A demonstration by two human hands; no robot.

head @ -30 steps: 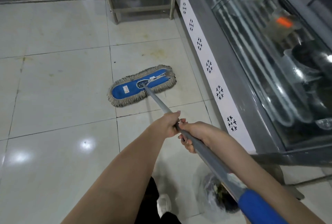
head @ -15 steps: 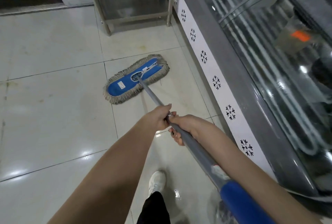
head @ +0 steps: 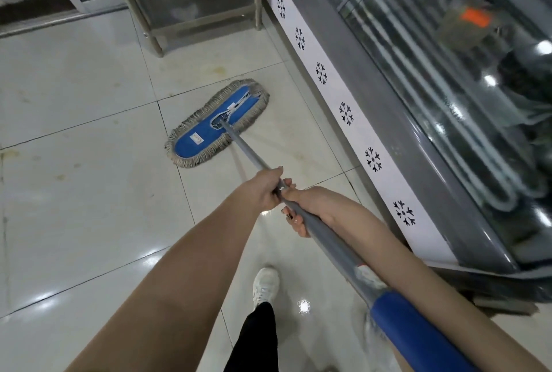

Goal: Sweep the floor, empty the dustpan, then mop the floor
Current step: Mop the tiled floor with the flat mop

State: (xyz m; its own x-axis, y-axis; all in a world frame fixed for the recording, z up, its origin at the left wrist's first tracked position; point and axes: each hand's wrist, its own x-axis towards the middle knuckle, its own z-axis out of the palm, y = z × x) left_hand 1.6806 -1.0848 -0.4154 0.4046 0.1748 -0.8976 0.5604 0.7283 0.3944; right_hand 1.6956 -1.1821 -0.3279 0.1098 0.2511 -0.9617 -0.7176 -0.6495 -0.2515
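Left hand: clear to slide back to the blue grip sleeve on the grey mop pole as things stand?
Probably not: the right hand grips the grey mop pole directly behind the left hand, blocking the slide to the blue grip sleeve.

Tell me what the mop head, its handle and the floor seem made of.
Mop head: blue fabric pad with a grey yarn fringe, cotton or synthetic. Handle: smooth grey tube, probably metal, matte; its blue sleeve looks like foam or rubber. Floor: pale glossy tile, likely ceramic, given the grout lines and sharp light glints.
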